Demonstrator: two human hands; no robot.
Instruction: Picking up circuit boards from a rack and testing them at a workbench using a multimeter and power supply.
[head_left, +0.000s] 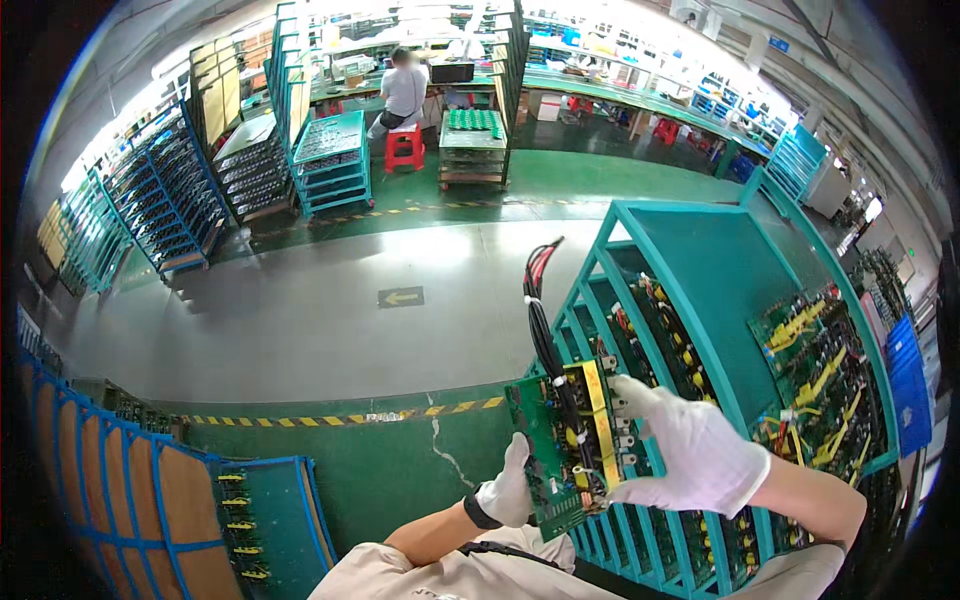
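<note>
Between my two white-gloved hands is a green circuit board [540, 452] with yellow-taped parts and metal tabs along its right side. A bundle of black and red cables [540, 320] rises from it, tied with a white band. My left hand [508, 485] grips the board's lower left edge, thumb on its face. My right hand [690, 450] holds the right side, its fingers at the top and its thumb near the bottom. The board is tilted and stands just left of a teal shelf rack [690, 290]. The fingers behind the board are hidden.
More circuit boards [815, 370] lie on the rack's top and fill its tiers. A blue-framed rack [130, 480] with boards stands at the lower left. Across the grey walkway [330, 340] are carts [330, 150], a red stool [405, 150] and a seated person [404, 90] at a workbench.
</note>
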